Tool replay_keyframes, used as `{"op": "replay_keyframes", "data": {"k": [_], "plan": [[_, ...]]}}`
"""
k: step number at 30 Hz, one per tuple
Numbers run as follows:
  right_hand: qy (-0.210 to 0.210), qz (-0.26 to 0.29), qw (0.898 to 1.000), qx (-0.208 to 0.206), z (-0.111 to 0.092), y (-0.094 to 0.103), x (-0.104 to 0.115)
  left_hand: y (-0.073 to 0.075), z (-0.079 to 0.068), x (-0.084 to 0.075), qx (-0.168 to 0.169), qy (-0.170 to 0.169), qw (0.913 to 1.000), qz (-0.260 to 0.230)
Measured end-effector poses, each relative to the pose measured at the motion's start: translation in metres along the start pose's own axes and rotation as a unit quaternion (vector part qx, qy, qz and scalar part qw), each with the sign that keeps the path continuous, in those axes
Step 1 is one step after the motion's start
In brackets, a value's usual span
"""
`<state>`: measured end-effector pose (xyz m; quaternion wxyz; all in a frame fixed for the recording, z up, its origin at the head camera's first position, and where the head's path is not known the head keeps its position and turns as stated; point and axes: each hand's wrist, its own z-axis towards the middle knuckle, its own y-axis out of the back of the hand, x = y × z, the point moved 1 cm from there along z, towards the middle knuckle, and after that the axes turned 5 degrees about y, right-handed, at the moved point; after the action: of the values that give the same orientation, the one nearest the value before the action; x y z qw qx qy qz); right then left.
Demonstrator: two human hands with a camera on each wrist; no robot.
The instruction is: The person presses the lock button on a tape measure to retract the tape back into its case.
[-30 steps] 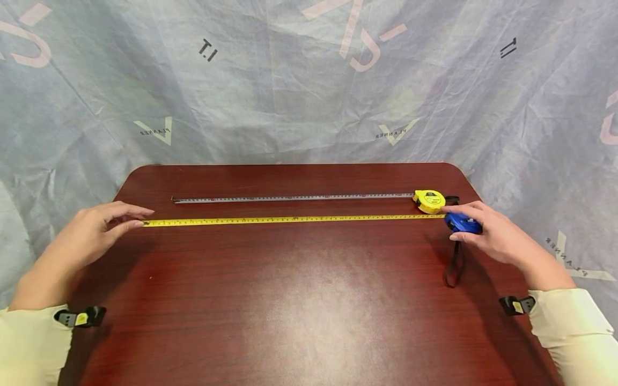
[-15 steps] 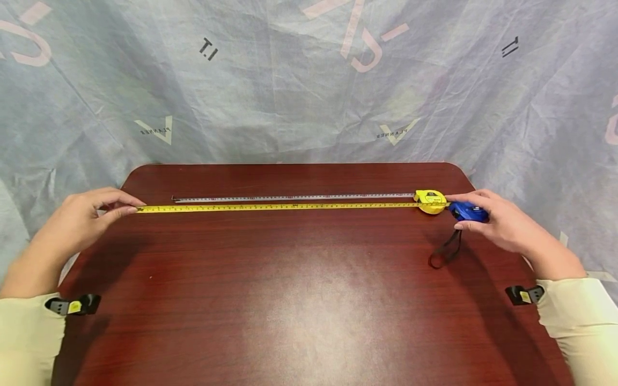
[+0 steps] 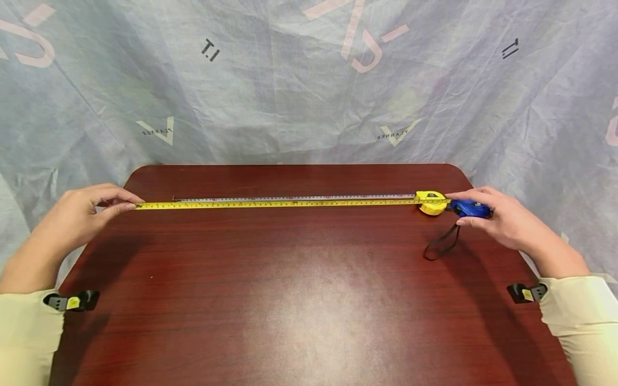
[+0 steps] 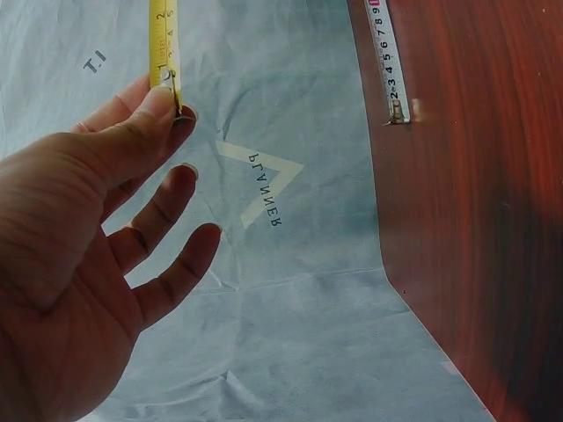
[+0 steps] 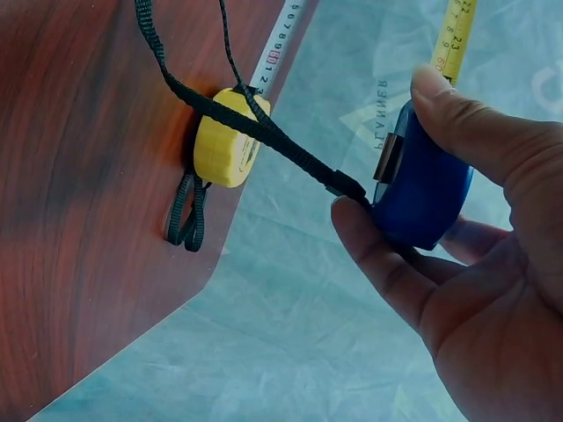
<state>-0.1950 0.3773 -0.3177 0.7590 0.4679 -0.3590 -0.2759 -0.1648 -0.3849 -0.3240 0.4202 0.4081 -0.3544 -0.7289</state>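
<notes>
Between my two hands a blue tape measure (image 5: 427,189) is stretched above the table, its yellow blade (image 3: 270,204) pulled out straight. My left hand (image 3: 89,214) pinches the blade's hooked end between thumb and fingertip, the other fingers loosely bent in the left wrist view. The blue case sits in my right hand (image 3: 504,217), gripped by thumb and fingers, and its black strap (image 3: 441,244) dangles. Behind lies a yellow tape measure (image 5: 230,141) on the table, its white blade (image 4: 387,57) also extended leftward. In the head view the raised blade crosses in front of the yellow case.
The dark red wooden table (image 3: 309,284) has rounded far corners. Grey printed cloth (image 3: 289,80) hangs behind it and at both sides. A black strap loop (image 5: 186,211) is attached to the yellow case. Small cameras are worn on both wrists.
Both hands have lifted the blue tape measure up and away from me, so its blade now appears close to the white one. The hands have spread slightly apart. The yellow tape measure stays put.
</notes>
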Motion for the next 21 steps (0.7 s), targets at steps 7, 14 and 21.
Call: {"op": "replay_keyframes", "data": {"k": [7, 14, 21], "plan": [[0.02, 0.027, 0.998, -0.054, 0.001, 0.0012, 0.0028, -0.0004, 0.0015, -0.0004, -0.001, -0.003, 0.9999, -0.01], [0.007, 0.018, 0.999, -0.041, 0.0012, 0.005, 0.0013, -0.0008, 0.0027, -0.0008, -0.006, -0.011, 0.9999, -0.009], [0.019, 0.0, 0.999, -0.031, 0.0011, 0.0082, 0.0027, -0.0018, 0.0026, 0.0012, -0.003, -0.008, 0.9999, -0.009]]}}
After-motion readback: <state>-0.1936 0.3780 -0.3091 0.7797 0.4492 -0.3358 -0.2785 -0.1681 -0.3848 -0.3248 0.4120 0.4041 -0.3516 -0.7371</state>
